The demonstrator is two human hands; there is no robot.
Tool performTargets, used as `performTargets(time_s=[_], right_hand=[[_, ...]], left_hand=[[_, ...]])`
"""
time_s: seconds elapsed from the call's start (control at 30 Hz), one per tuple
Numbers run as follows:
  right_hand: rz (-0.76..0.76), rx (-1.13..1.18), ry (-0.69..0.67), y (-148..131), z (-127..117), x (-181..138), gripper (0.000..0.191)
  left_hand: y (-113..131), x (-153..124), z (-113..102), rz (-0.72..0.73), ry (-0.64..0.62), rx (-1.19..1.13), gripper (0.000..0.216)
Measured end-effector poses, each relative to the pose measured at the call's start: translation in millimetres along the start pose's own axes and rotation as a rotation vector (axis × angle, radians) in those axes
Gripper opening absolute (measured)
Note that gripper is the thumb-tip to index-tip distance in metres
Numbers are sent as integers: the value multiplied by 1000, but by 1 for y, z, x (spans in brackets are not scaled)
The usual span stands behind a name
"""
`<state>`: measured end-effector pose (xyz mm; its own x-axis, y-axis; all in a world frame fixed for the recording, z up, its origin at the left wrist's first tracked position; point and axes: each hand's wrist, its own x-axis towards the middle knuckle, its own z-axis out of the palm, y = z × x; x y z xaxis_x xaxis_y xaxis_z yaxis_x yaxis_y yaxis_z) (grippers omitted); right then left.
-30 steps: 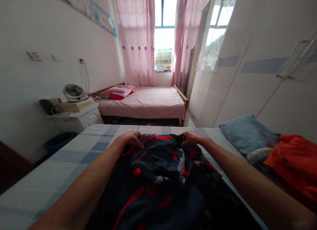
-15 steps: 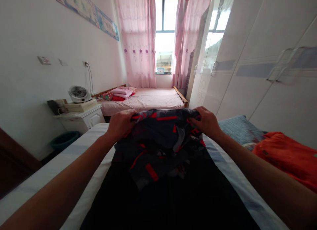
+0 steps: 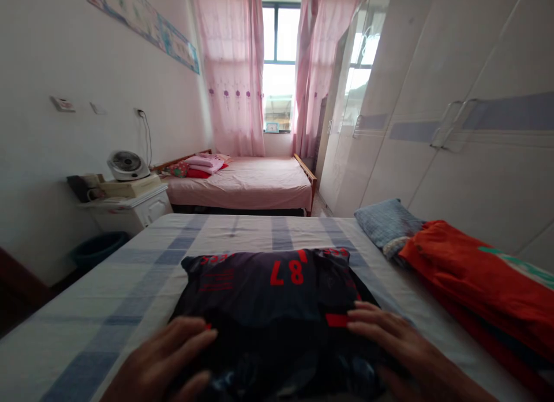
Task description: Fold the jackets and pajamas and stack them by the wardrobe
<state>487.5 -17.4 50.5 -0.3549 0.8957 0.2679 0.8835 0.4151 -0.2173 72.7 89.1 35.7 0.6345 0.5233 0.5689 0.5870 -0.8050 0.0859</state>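
A dark navy garment (image 3: pixel 268 292) with red markings and the number 87 lies folded on the blue-and-white checked bed (image 3: pixel 142 263) in front of me. My left hand (image 3: pixel 164 361) rests on its near left edge, fingers stretched out and flat. My right hand (image 3: pixel 389 344) lies on the near right edge, fingers also stretched flat on the cloth. Neither hand grips anything.
An orange garment (image 3: pixel 471 281) and a folded blue checked cloth (image 3: pixel 387 223) lie at the bed's right side, by white wardrobe doors (image 3: pixel 454 160). A pink bed (image 3: pixel 246 183) stands ahead under the window. A nightstand with a small fan (image 3: pixel 125 165) is at the left, with a bin (image 3: pixel 97 246) below.
Both hands lifted the garment's far edge, folded it toward me and let go. Now they lie flat on the near edge of the folded garment.
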Motion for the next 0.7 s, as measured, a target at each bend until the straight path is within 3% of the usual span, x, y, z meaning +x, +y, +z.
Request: performTargets(time_s=[0.07,0.13,0.2,0.27,0.33,0.43,0.57,0.7], right_hand=[[91,73,49,-30,-17,39,50],[124,135,77,-60,-20,86,51],[73,197,83,-81,-6,132,53],[50,206,106,-88,18,167,56],[82,136,83,-78,45,185,58],[213,18,1,-37,76,181,57],[466,-41,-7,25,93,156,62],[625,-87,47,48,94,145,66]], left_hand=[[16,51,-3,-144,-50,55,32],[29,101,7,-201,-177,113,37],[37,138,29,-263,-299,136,41],[36,157,56,-302,-347,138,43],[28,157,81,-337,-356,148,43],[9,134,104,-398,-345,187,41],[-23,102,110,-536,-309,253,46],[-48,89,107,-664,-278,307,47]])
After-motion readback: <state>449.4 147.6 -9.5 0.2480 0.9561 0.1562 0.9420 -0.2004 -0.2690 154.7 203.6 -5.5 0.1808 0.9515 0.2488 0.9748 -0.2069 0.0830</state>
